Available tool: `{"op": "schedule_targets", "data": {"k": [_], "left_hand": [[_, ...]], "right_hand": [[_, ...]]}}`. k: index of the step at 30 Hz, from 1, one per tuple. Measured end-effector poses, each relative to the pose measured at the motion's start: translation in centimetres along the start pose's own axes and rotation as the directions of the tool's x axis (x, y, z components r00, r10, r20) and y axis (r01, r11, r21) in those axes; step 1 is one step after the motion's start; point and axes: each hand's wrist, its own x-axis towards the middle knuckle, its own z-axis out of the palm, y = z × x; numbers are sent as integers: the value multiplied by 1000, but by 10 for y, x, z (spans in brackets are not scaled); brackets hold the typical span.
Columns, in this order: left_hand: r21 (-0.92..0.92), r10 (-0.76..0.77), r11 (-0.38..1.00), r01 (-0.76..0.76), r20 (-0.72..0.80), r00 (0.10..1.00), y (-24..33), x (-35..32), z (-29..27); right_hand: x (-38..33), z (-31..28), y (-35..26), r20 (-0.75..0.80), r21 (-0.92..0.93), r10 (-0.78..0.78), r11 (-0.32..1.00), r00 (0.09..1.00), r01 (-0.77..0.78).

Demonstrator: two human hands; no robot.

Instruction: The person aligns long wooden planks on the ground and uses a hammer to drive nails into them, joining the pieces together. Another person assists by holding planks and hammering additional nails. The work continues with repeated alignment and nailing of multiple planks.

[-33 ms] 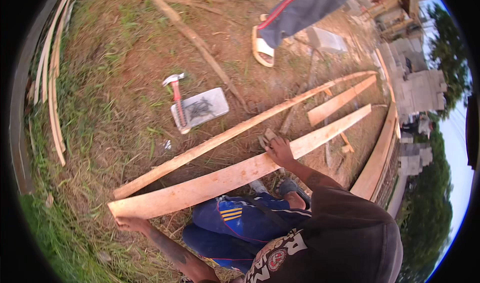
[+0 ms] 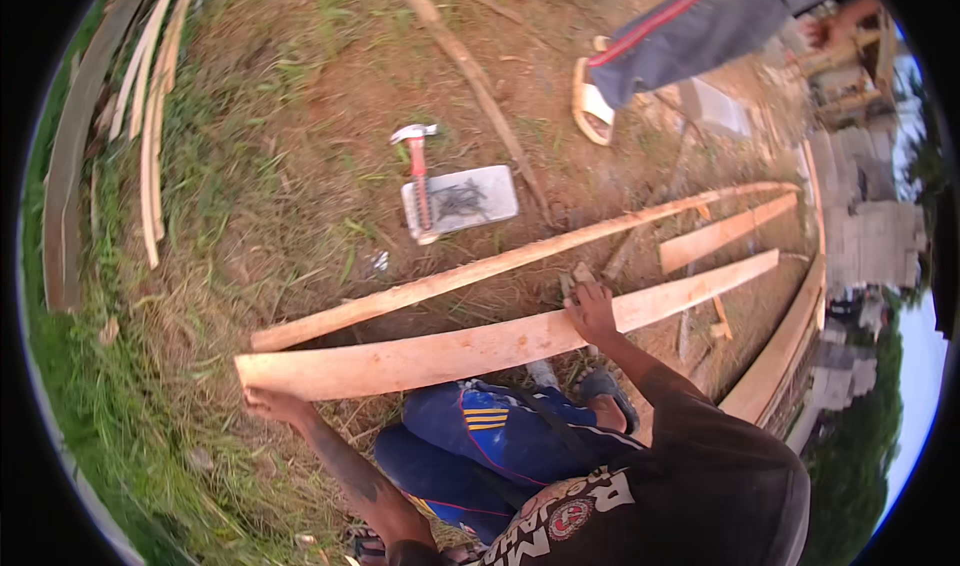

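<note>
Honestly, hardly any change since a moment ago besides a swung view. Still gripping the long, wide, pale wooden board point(image 2: 430, 359) with the left hand point(image 2: 274, 406) at its left corner and the right hand point(image 2: 592, 313) over its far edge, between navy-clad knees point(image 2: 435, 416) and a long, narrow, pale wooden strip point(image 2: 450, 279). Probably means steadying, no real progress.

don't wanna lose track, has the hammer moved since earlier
No, the hammer lies left of the long stick, as before; only the view shifted.
</note>
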Motion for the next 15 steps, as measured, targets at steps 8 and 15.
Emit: {"op": "schedule_targets", "data": {"k": [8, 15], "left_hand": [[-48, 8, 999, -12, -79, 997, 33, -20, 13], [-22, 12, 1000, -16, -159, 987, 34, -45, 21]], "right_hand": [[66, 70, -269, -2, 540, -482, 736, 876, 407], [98, 112, -394, 52, 479, -559, 741, 828, 470]]}}
